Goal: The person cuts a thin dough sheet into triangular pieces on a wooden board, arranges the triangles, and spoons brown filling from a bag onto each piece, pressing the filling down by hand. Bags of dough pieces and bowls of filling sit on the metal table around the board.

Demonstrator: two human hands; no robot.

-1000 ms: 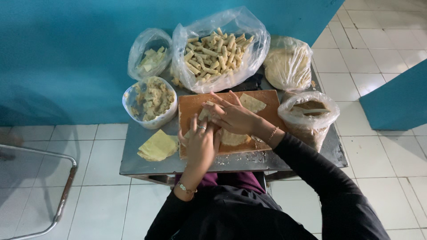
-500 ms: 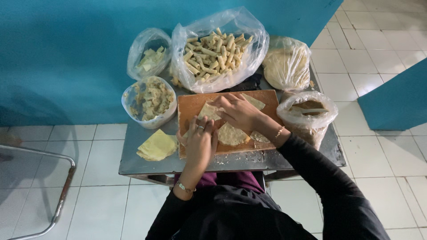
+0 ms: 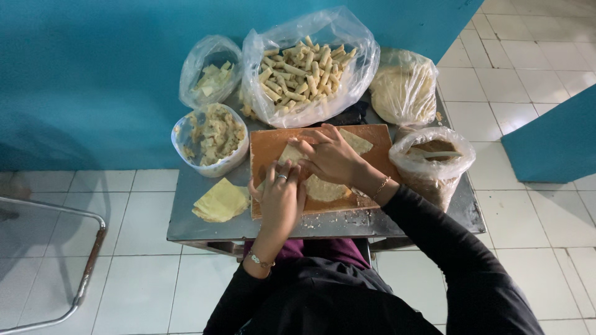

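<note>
Hands met over a pale wrapper [image 3: 292,155] on the wooden board [image 3: 268,144], left hand [image 3: 280,200] at six o'clock, right hand [image 3: 329,158] at two, fingers curled onto it.

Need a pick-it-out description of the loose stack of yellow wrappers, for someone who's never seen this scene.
Start at the small metal table against the blue wall, then find the wooden board at its centre. Left of the board, on the table's near-left corner, lies the stack of yellow wrappers: flat, square, and bare on the metal, unlike the bagged food around it.
</note>
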